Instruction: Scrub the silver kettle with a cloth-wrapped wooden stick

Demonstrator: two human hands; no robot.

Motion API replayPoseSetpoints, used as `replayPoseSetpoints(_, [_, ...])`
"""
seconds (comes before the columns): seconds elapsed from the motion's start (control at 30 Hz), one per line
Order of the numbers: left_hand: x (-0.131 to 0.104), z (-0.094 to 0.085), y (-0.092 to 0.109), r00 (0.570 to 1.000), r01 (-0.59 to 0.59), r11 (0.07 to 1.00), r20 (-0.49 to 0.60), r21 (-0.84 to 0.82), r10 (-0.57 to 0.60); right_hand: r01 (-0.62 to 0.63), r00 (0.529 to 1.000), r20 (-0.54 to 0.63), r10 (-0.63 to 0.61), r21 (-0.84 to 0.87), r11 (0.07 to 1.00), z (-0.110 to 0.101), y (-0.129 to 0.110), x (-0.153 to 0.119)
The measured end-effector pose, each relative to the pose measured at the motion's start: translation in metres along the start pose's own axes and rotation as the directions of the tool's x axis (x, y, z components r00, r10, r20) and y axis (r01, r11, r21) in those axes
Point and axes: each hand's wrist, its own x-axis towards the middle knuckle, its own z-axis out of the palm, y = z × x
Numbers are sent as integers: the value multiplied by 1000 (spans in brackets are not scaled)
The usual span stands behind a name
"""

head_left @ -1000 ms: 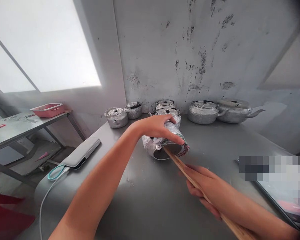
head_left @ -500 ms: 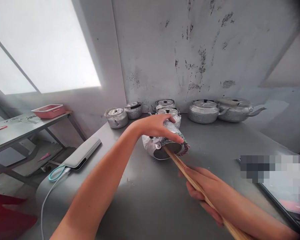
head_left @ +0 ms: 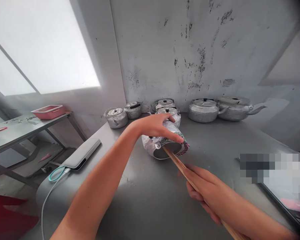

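Note:
A silver metal kettle lies tipped on its side on the grey table, its round opening facing me. My left hand grips it from above, thumb and fingers spread over its body near the rim. A handle wrapped in coloured cord shows at the kettle's right side. My right hand is closed round a long wooden stick. The stick's far end goes inside the kettle's mouth, where its tip is hidden.
Several silver kettles, among them a wide one and a smaller one, stand along the wall. A grey power bank with a cable lies at the left edge. A black-edged object, partly pixelated, lies at right. A pink basket sits on another table.
My right hand and the stick have shifted slightly, with the stick still inside the kettle's mouth. My left hand and the kettle have stayed almost in place.

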Motion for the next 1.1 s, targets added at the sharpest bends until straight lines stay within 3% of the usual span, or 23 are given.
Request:
replayPoseSetpoints(0.37, [-1,0,2,1000,18,1000,11,-7,-18,-8,1000,-1,8,-7,1000,-3,0,2])
replayPoseSetpoints(0.47, [-1,0,2,1000,10,1000,6,0,-10,42,999,-28,-42,22,999,-3,0,3])
replayPoseSetpoints(0.6, [-1,-1,2,1000,28,1000,12,0,-28,5,1000,-16,-6,-17,1000,-4,2,4])
replayPoseSetpoints(0.87, [-1,-1,3,999,44,999,8,4,-44,68,998,7,-68,-44,997,-6,2,9])
replayPoseSetpoints(1.1, [1,-1,-1,1000,19,1000,0,9,-19,86,996,10,-87,35,996,-8,0,14])
